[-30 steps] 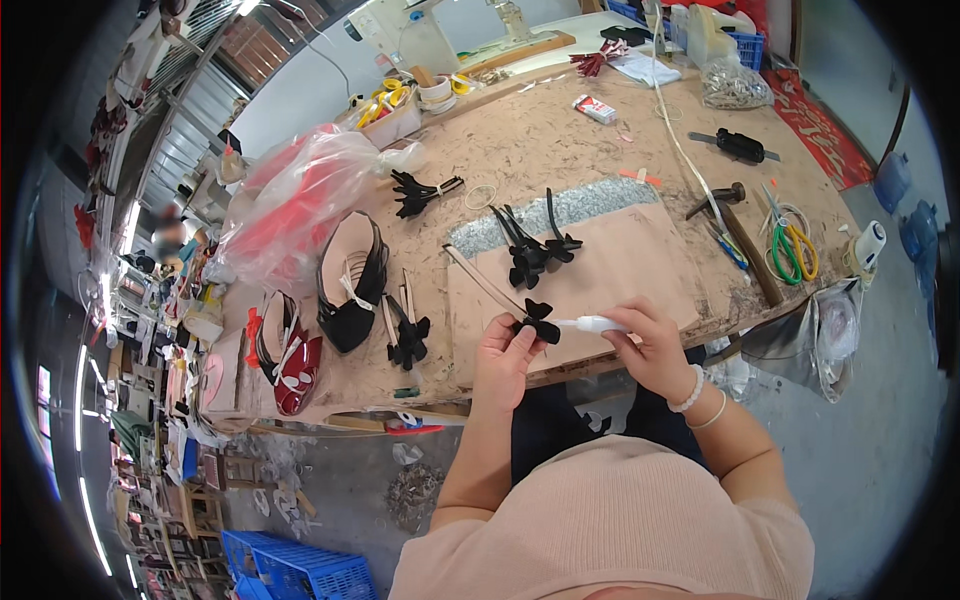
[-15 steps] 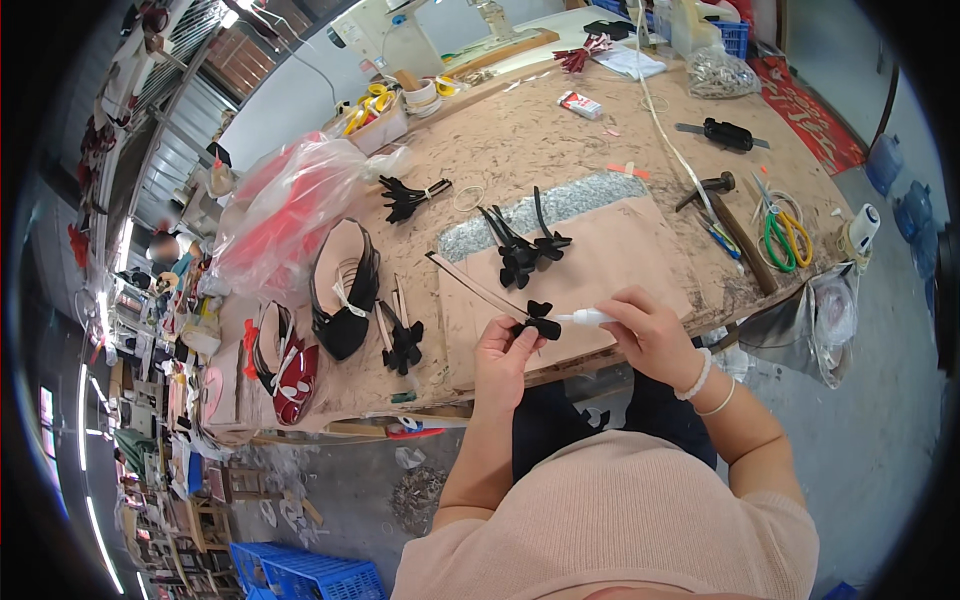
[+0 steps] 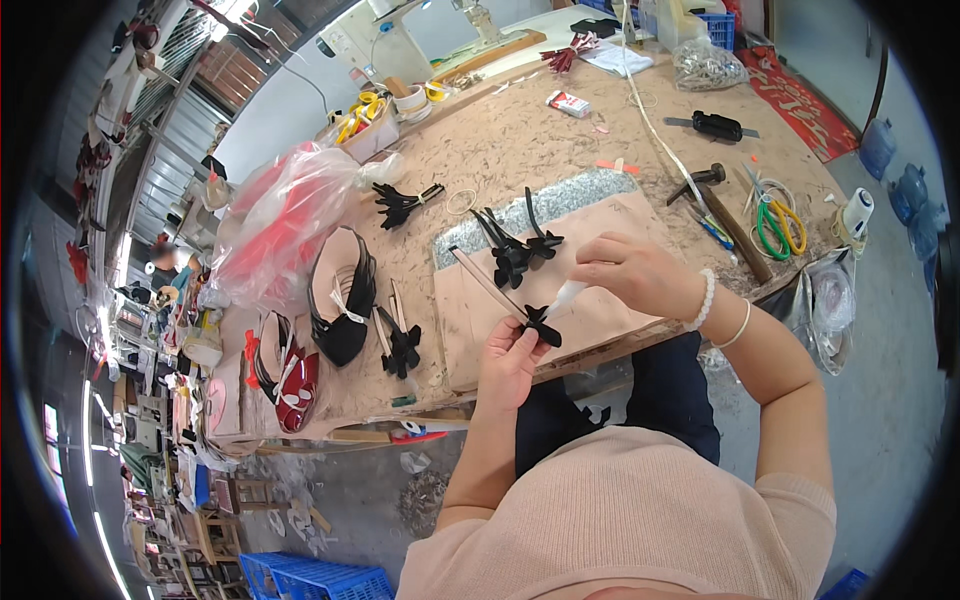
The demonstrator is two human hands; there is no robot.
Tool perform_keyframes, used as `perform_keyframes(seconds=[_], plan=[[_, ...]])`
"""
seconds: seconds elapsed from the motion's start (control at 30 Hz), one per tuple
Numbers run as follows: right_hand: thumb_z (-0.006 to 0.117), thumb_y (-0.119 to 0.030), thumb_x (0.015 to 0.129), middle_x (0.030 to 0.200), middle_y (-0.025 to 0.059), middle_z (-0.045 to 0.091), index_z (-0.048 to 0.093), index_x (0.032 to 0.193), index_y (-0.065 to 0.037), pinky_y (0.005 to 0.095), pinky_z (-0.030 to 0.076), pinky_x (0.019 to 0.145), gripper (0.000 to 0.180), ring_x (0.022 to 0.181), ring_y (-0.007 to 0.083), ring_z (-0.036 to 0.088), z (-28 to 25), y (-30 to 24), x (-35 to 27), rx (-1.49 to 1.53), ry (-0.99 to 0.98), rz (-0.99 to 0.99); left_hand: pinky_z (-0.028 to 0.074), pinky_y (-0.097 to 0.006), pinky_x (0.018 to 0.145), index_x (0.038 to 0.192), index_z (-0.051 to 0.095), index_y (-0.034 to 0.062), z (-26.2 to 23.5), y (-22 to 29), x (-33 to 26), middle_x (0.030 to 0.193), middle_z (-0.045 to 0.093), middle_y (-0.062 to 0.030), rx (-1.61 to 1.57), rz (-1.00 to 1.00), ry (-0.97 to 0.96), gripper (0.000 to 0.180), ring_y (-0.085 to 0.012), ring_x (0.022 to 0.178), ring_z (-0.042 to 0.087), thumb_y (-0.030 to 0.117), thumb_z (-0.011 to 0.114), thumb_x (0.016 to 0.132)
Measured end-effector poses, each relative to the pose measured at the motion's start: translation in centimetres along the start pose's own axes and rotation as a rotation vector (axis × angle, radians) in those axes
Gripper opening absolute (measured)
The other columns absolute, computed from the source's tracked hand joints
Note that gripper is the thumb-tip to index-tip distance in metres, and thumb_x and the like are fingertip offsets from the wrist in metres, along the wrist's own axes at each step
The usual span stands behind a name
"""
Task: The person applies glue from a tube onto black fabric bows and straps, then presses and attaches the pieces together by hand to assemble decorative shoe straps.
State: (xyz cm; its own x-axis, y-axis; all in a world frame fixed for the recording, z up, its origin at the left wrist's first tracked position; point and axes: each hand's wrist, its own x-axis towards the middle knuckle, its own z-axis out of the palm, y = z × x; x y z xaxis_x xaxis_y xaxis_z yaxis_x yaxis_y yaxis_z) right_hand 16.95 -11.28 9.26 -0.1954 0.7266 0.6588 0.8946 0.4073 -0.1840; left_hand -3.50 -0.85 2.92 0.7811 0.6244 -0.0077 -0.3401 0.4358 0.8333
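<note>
My left hand [image 3: 511, 359] pinches a black bow [image 3: 541, 325] that has a long pale-lined strap [image 3: 484, 281] reaching up and away to the left. In my right hand [image 3: 637, 277] is a small white glue bottle [image 3: 566, 296], tilted with its nozzle down at the bow. Whether the tip touches the bow I cannot tell. Just beyond lie several black bow straps [image 3: 512, 258] on a beige sheet [image 3: 600, 250]. More of them [image 3: 402, 350] rest left of the sheet, near a black shoe [image 3: 343, 300] and a dark red shoe [image 3: 293, 385].
Clear plastic over red material [image 3: 285, 215] lies at the left. A bundle of black straps [image 3: 405, 204] is farther back. To the right are a hammer [image 3: 735, 235], green and yellow scissors [image 3: 775, 227], a black-handled tool [image 3: 716, 126] and a thread cone [image 3: 857, 212].
My right hand has risen and turned, tipping the glue bottle from nearly level to steeply nozzle-down. The bow in my left hand has turned slightly, and the view has shifted a little.
</note>
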Motion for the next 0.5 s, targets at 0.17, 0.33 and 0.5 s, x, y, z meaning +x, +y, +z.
perform_keyframes(seconds=[0.17,0.33,0.5], plan=[[0.053,-0.003,0.068,0.092,0.0049,0.053,0.057,0.093,-0.005,0.0284,0.044,0.076,0.025,0.085,0.0208,0.052,-0.6,0.0,1.4,-0.005,-0.084,-0.088,0.048,-0.027,0.073,0.099,0.053,0.004,-0.8,-0.5,-0.1,0.092,0.059,-0.0069,-0.051,-0.004,-0.025,0.015,-0.0146,0.081,0.058,0.003,0.051,0.084],[0.051,-0.008,0.069,0.084,0.0031,0.048,0.057,0.088,-0.007,0.028,0.045,0.072,0.02,0.08,0.0184,0.05,-1.4,-0.6,2.7,-0.112,-0.149,-0.212,0.049,-0.029,0.075,0.098,0.054,0.0059,-1.0,-1.0,-0.1,0.095,0.059,-0.0081,-0.115,-0.017,-0.02,0.015,-0.0159,0.083,0.058,0.002,0.05,0.084],[0.054,-0.009,0.066,0.079,0.0019,0.046,0.056,0.08,-0.008,0.0264,0.045,0.069,0.014,0.077,0.017,0.049,-1.7,-1.1,4.0,-0.168,-0.152,-0.303,0.049,-0.03,0.077,0.098,0.055,0.0055,-1.1,-1.1,-0.2,0.096,0.059,-0.0089,-0.149,0.001,-0.041,0.015,-0.0174,0.087,0.059,0.001,0.049,0.085]])
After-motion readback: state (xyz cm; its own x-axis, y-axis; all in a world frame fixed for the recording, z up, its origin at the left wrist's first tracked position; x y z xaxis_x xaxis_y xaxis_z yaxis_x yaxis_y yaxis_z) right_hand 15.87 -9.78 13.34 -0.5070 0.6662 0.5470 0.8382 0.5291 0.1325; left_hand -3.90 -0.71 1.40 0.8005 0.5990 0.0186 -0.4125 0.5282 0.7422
